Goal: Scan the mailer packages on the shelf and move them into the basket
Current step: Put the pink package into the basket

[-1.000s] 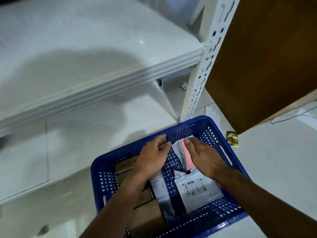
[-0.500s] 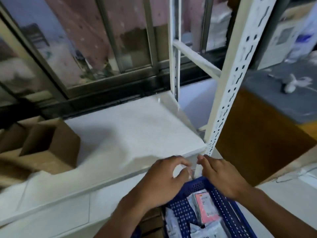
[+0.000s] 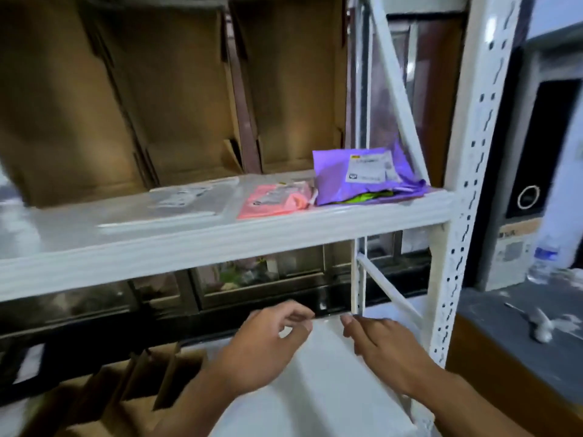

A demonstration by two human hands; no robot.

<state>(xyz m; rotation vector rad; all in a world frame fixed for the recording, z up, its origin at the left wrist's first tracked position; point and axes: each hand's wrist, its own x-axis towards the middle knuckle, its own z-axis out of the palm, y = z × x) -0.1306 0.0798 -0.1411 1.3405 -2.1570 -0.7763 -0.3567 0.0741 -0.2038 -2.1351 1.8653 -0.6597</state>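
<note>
Left grip (image 3: 268, 345) and right grip (image 3: 389, 353) were bare hands; both forearms were uncovered down to the frame edge, slightly blurred.

White perforated post (image 3: 467, 184); dark-framed window (image 3: 239, 279) behind it, cardboard boxes (image 3: 176, 89) left, grey-topped cabinet (image 3: 520, 329) right

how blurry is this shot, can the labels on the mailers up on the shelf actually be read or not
Head view: motion blur smears the shelf at its left end and the clear mailer. The purple mailer and pink mailer are sharper, but their label print is unreadable. The left hand and right hand are soft-edged, and the perforated post leans from wide-angle distortion.
</note>
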